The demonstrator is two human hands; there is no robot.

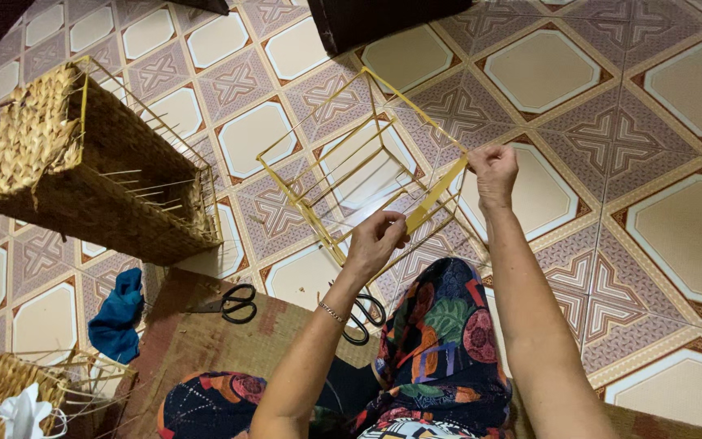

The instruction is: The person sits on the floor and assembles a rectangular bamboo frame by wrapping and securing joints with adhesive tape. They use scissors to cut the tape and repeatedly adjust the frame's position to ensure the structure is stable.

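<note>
Wire frame (351, 171), yellow and bare, hangs tilted above the patterned tile floor (660, 162) in front of the knees, with a flat yellow strip (435, 195) stretched across its near side. I see the left hand (375, 241) with fingers pinched on the strip's lower end and the right hand (493, 168) with fingers closed on its upper end at the frame's edge. Left of it lies a half-woven basket (83, 171); two pairs of scissors (233, 302) rest on the mat (197, 341), a blue cloth (119, 313) beside it.
</note>
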